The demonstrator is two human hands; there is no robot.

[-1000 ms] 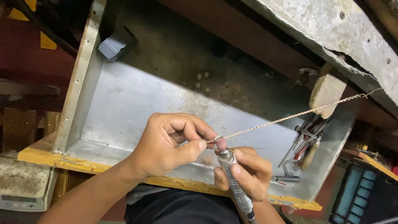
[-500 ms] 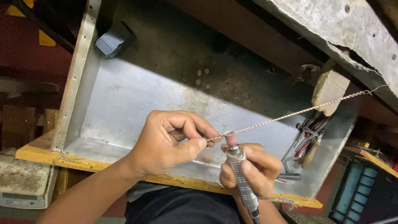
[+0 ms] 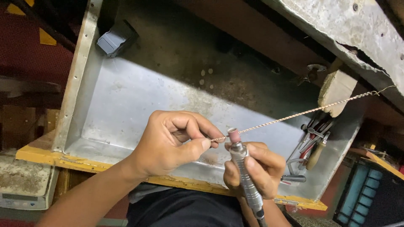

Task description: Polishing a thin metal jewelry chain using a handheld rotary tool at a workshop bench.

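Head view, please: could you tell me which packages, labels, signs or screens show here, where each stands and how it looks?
No clear package, label or sign shows.
Grey-white flat device: bottom left, below the yellow-edged metal tray; perhaps a scale, its screen unclear.
Dark panel with blue slots: bottom right; kind unclear.
Small grey-blue box: tray's top left corner, plain faces.

From my feed, the near end of the thin chain (image 3: 294,115) vanishes inside the grip of my left hand (image 3: 168,145), so I cannot tell how much is pinched there. Its far end runs behind the wooden block (image 3: 336,88) and the worktop edge (image 3: 362,38). The rotary tool (image 3: 246,176) is cut off by the bottom edge, its cord unseen, and my right hand (image 3: 254,168) covers part of its barrel. The pliers (image 3: 311,141) in the tray corner overlap too much to count. The grey device (image 3: 25,195) is cropped at left.
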